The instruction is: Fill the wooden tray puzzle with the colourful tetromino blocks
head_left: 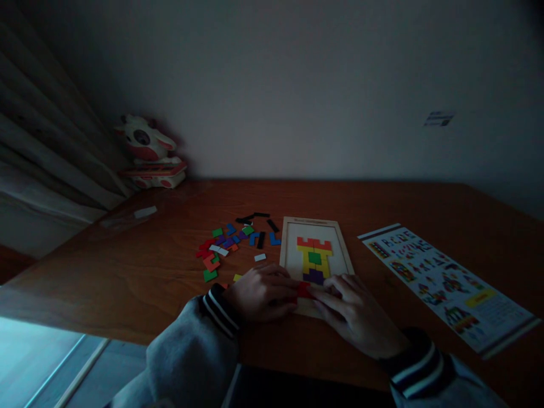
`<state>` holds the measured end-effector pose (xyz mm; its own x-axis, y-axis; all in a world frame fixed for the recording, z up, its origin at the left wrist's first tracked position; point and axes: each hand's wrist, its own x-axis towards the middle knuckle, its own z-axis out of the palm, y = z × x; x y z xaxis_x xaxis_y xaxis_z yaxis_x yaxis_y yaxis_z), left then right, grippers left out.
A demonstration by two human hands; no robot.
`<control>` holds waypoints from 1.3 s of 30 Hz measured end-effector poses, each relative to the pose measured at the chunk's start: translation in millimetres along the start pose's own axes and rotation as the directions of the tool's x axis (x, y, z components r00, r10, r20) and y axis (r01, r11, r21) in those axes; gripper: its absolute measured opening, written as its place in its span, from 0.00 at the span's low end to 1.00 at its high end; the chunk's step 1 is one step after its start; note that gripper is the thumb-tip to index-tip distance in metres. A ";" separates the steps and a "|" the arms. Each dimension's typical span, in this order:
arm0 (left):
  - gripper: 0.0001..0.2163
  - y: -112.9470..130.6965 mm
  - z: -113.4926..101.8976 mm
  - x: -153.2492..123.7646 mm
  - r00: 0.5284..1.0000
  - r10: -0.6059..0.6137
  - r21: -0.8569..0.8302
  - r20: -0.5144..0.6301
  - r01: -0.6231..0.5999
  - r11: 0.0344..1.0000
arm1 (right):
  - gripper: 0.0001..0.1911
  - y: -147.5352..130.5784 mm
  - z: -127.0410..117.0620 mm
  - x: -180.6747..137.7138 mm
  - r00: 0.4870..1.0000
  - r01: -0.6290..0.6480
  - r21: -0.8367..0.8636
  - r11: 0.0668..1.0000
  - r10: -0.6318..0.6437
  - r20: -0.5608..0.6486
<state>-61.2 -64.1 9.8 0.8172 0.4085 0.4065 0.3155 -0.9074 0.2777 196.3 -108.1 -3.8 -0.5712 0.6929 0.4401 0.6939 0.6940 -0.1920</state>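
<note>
A wooden puzzle board [346,255] lies flat, bearing a tower-like figure built from orange, yellow, green and purple pieces. The green piece [315,258] sits in the figure's middle, with purple pieces [313,276] below it. Red puzzle pieces [303,290] lie at the board's near end, between my two hands. My left hand [267,292] reaches in from the left, fingers bent and closed at the red pieces. From the right, my right hand [355,309] has its fingertips together at the same red pieces. My fingers hide part of them.
Loose coloured pieces [227,242] are scattered left of the board, with black strips [261,239] among them. A printed pattern sheet [446,283] lies to the right. A cow-shaped toy keyboard [153,153] stands at the back left of the wooden table [170,272], near a curtain [55,130].
</note>
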 end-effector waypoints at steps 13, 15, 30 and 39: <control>0.13 0.2 1.0 -0.1 0.999 -0.008 -0.024 -0.032 0.007 1.000 | 0.13 0.7 -0.2 -1.3 0.998 0.031 0.042 0.999 -0.029 -0.050; 0.13 0.5 0.7 0.1 1.000 -0.013 -0.028 -0.025 0.013 1.000 | 0.15 1.9 0.8 -2.4 0.998 0.017 0.018 1.000 -0.016 -0.054; 0.13 0.3 0.2 0.8 1.000 -0.011 -0.014 -0.014 0.011 1.000 | 0.19 3.5 2.6 -0.8 0.998 0.061 0.050 0.997 -0.060 -0.012; 0.14 2.1 -1.2 2.3 1.000 0.000 0.013 -0.010 0.000 1.000 | 0.14 -0.5 -3.1 0.4 0.996 0.088 0.059 0.994 -0.088 -0.008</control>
<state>-59.2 -65.0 12.4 0.8125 0.4091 0.4152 0.3217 -0.9087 0.2659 197.1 -108.8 -0.7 -0.6264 0.6278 0.4621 0.6137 0.7627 -0.2043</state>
